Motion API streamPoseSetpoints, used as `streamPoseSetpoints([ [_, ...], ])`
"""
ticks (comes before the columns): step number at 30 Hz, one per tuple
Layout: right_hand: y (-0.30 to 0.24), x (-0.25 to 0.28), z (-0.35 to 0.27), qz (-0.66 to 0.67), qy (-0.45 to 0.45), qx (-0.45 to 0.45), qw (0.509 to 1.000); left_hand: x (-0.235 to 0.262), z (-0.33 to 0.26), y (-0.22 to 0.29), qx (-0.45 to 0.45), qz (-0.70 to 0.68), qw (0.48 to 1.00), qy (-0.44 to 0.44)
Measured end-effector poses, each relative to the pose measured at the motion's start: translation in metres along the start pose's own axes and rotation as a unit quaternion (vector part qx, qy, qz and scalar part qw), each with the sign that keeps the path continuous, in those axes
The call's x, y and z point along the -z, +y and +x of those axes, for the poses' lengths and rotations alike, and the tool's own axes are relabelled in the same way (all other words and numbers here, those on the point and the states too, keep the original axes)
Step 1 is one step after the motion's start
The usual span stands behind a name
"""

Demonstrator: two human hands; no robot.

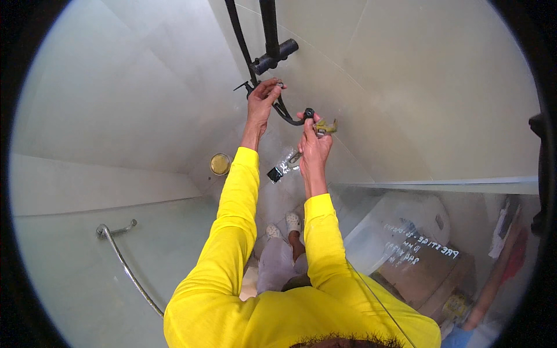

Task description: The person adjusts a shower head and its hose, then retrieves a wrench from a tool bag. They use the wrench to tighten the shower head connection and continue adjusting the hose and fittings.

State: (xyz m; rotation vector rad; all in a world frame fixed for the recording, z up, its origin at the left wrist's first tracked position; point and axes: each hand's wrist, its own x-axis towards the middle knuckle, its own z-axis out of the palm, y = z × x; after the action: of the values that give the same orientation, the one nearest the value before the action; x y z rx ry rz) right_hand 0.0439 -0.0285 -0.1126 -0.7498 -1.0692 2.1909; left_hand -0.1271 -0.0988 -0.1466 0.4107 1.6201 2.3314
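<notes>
My left hand [263, 107] is raised beside a black shower fixture, its fingertips pinching a small silvery piece [281, 85] too tiny to name. From near those fingers a black hose [285, 115] curves across to my right hand [315, 149]. Its thumb and fingers are closed at the black round end fitting [309, 113] of that hose. Also in my right palm is what looks like a wrench: a yellowish, worn head [326, 126] sticks out past the fingers, and a metal handle end [295, 157] shows below. The grip hides its middle.
Above stand a black vertical pipe [269, 26] and a black horizontal cylinder [276, 56] by the wall. A round yellowish dish [220, 164] and a clear packet [282, 168] lie below. A chrome handle [129, 269] is on glass at left; cardboard [426, 275] shows behind glass at right.
</notes>
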Motion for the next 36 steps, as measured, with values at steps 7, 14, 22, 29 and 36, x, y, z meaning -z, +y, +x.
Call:
streamPoseSetpoints([
  [7,0.005,-0.02,0.017,-0.07,-0.013,0.036,0.997,-0.02,-0.037,0.028,0.05,0.062,0.99,-0.113],
  [14,0.0,-0.028,0.009,-0.088,-0.035,0.024,0.995,-0.026,-0.06,0.05,0.07,-0.114,0.985,-0.113],
  [22,0.011,-0.024,0.011,-0.052,-0.029,0.087,0.994,-0.039,-0.087,0.065,0.006,0.031,0.991,-0.13],
  [29,0.009,-0.02,0.004,-0.031,-0.051,0.093,0.994,-0.04,-0.097,0.062,-0.008,0.006,0.996,-0.086],
  [36,-0.004,-0.012,-0.008,0.019,-0.089,0.075,0.993,-0.018,-0.085,0.057,-0.051,0.007,0.999,-0.007],
])
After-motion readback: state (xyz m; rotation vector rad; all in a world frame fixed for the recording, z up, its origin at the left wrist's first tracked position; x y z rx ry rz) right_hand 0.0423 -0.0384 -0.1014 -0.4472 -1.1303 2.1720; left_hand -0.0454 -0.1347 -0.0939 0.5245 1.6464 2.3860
